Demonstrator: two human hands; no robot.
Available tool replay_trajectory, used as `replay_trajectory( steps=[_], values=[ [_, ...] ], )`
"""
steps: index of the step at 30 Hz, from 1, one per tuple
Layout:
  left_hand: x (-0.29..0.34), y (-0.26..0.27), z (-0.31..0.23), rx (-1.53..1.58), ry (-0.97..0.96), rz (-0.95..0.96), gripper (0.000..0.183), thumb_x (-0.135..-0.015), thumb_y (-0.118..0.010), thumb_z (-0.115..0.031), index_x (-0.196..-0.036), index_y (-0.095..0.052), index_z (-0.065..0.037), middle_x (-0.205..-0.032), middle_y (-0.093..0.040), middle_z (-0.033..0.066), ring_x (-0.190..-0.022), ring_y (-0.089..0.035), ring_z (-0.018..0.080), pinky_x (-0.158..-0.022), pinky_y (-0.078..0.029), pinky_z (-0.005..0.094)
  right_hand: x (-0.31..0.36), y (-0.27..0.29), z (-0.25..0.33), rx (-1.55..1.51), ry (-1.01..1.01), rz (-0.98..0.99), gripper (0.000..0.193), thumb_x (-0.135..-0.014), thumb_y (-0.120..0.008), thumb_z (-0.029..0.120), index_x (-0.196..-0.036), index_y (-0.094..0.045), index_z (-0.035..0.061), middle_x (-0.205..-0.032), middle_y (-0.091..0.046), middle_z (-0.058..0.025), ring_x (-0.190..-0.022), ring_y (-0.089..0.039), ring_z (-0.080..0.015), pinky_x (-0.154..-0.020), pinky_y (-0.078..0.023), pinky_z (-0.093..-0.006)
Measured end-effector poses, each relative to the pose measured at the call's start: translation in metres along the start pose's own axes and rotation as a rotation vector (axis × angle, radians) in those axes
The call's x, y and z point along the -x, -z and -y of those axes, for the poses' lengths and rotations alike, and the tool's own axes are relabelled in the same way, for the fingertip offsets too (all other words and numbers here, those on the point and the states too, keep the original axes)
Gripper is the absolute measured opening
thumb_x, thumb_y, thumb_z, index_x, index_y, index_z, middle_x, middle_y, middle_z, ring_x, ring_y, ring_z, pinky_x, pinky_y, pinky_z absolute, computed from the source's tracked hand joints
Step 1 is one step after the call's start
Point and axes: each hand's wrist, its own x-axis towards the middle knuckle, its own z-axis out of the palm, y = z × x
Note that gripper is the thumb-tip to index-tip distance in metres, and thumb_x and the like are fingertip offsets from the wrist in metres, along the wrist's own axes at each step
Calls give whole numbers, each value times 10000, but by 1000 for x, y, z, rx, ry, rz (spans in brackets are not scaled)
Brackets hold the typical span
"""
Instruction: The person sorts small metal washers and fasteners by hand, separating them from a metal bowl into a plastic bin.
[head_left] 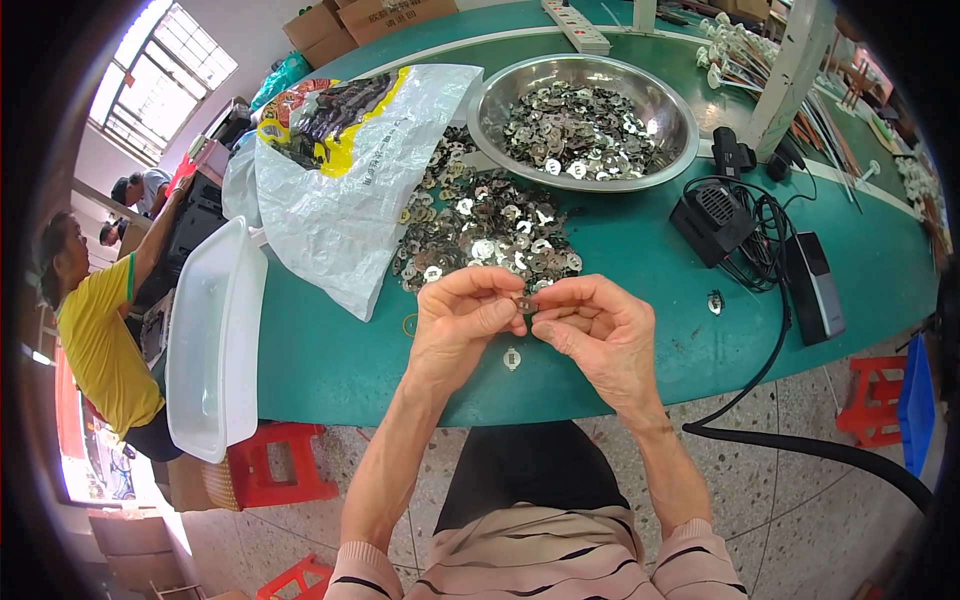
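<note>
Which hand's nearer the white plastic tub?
Left. The left hand is to the right of the white plastic tub, over the table; the right hand is farther right, beyond the left.

We count one round stainless-steel bowl [680, 130], one tabletop heap of small flat silvery metal pieces [490, 235], too many to number, one rectangular white plastic tub [243, 350], one printed white plastic sack [340, 205] and three red plastic stools [285, 434].
</note>
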Motion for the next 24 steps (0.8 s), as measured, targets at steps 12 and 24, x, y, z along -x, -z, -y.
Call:
replay_trajectory(
  steps=[12,24],
  values=[
    [-4,22,-12,383,-170,-160,108,-865,-548,-70,-962,-571,-31,-928,-594,101,-804,-581,173,-735,-509,301,-3,-13,-2,743,151,153,169,-692,-670,-8,-854,-621,1,-783,-569,-54,-616,-530,-128,-541,-436,-254],
    [-8,31,-9,371,-174,-151,128,-880,-534,-74,-987,-566,-10,-867,-594,99,-708,-568,147,-631,-499,271,-22,-36,-20,1238,307,337,112,-711,-663,110,-802,-635,50,-742,-549,-77,-700,-587,-273,-593,-465,-381]
  ],
)
